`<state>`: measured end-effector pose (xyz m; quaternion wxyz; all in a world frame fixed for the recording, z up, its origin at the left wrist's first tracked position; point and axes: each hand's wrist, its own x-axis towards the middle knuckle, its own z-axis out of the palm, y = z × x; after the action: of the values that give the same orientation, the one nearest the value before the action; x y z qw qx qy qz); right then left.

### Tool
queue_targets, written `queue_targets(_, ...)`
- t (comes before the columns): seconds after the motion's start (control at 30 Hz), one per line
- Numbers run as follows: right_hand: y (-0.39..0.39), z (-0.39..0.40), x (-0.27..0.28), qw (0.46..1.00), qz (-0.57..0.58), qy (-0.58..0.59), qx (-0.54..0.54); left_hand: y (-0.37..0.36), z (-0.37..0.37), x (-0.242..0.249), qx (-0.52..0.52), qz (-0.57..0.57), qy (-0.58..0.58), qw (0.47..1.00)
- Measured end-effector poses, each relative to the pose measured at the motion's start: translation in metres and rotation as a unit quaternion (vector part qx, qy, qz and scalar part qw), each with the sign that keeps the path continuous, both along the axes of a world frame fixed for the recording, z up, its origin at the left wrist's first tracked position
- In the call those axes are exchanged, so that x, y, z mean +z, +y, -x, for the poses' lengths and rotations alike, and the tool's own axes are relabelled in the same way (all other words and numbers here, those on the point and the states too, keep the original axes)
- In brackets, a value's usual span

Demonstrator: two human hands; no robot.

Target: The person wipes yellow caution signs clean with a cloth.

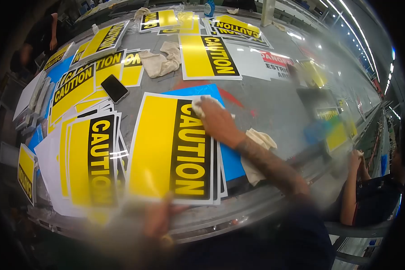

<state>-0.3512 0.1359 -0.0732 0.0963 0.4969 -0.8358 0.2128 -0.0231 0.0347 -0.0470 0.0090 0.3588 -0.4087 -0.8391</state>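
A yellow and black caution sign (155, 144) lies on top of a small stack, over a blue sheet (231, 159). My right hand (218, 123) is closed on a white cloth (202, 105) and presses it on the black band near the sign's far edge. My left hand (159, 218), blurred, is at the sign's near edge; its grip is too smeared to make out. Left of this stack is another pile of caution signs (81, 157). A beige rag (256, 139) lies beside my right forearm.
A black phone (114, 88) rests among sign piles at the left. Another rag (164, 58), more caution signs (207, 56) and a danger sign (276, 58) lie farther back. A blue bottle (209, 8) stands at the far edge. Another person (373, 193) is at the right.
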Motion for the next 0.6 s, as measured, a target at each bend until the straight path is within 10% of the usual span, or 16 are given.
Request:
queue_targets(0.17,-0.017,-0.036,-0.014,0.996,0.007,-0.031,0.084,0.004,0.002,0.002,-0.003,0.041,0.000,0.999)
queue_targets(0.27,-0.016,0.006,0.002,0.986,0.025,-0.149,-0.066,-0.001,-0.002,0.000,-0.032,0.056,0.012,0.998)
queue_targets(0.43,-0.016,-0.053,-0.008,0.996,-0.025,0.014,0.090,-0.002,0.002,-0.002,0.028,-0.034,0.014,0.999)
queue_targets(0.6,-0.037,0.015,-0.002,0.969,0.005,-0.201,0.144,-0.001,0.001,-0.001,0.003,0.001,0.016,1.000)
